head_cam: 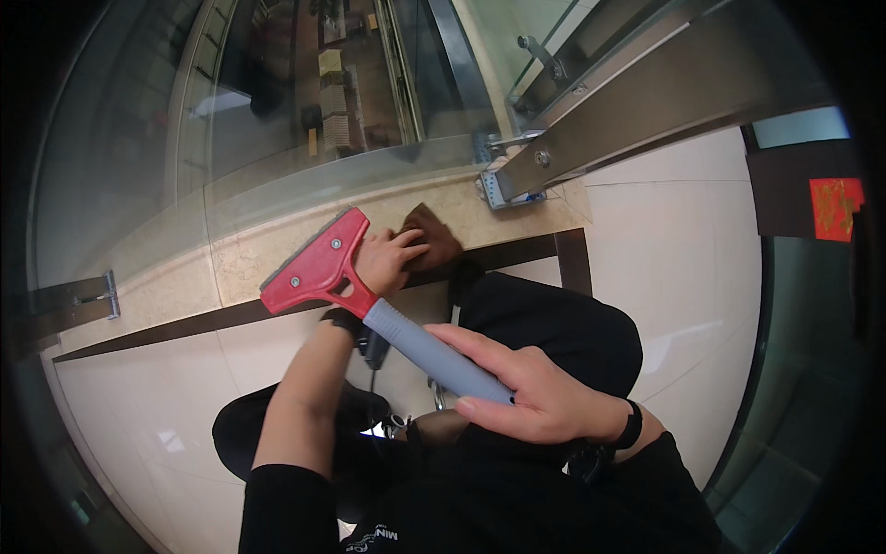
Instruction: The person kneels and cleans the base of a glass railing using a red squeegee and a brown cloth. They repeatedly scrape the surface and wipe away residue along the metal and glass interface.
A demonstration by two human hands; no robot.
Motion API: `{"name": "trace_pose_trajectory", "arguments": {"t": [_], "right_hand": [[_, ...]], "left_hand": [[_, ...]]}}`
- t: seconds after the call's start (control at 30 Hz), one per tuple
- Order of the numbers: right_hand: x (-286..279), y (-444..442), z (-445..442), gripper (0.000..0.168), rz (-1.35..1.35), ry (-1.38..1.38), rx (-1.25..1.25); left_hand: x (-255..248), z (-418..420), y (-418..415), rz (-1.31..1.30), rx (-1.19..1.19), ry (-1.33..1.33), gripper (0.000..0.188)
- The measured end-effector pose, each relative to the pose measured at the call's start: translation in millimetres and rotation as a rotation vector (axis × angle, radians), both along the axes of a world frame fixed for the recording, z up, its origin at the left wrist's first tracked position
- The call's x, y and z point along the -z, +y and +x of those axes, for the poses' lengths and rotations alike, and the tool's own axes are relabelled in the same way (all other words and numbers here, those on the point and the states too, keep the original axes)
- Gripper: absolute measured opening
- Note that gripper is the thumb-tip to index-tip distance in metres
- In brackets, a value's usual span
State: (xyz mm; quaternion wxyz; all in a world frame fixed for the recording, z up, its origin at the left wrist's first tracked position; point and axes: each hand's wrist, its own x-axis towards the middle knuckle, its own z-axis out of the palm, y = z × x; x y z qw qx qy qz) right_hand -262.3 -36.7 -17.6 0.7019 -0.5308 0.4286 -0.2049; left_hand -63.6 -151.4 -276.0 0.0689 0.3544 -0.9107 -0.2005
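Note:
My right hand (pixel 536 398) grips the grey ribbed handle of a floor scraper (pixel 443 353). Its red triangular head (pixel 322 260), fastened with two screws, points up and to the left and partly covers my left hand (pixel 384 263) from view. With its fingers bent over it, the left hand holds a brown cloth (pixel 434 235) against the beige stone ledge (pixel 277 253). The cloth is slightly blurred, and some of it lies under the fingers.
A glass panel (pixel 249 166) rises along the ledge's far side. Metal rails (pixel 623 104) end at a bracket wrapped in blue-and-white material (pixel 505 190). A dark strip (pixel 484 256) borders the pale tiled floor (pixel 664 277). My bent knee (pixel 561 325) is close to the ledge.

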Motion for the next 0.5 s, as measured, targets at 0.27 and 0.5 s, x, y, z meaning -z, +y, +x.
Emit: {"name": "trace_pose_trajectory", "arguments": {"t": [0.27, 0.5], "right_hand": [[-8.9, 1.8, 1.8, 0.064, -0.005, -0.160, -0.038], [4.9, 34.1, -10.2, 0.063, -0.179, -0.232, -0.049]], "left_hand": [[-17.8, 82.2, 10.5, 0.009, -0.136, -0.172, 0.050], [1.6, 55.4, 33.8, 0.105, -0.472, -0.134, 0.051]]}}
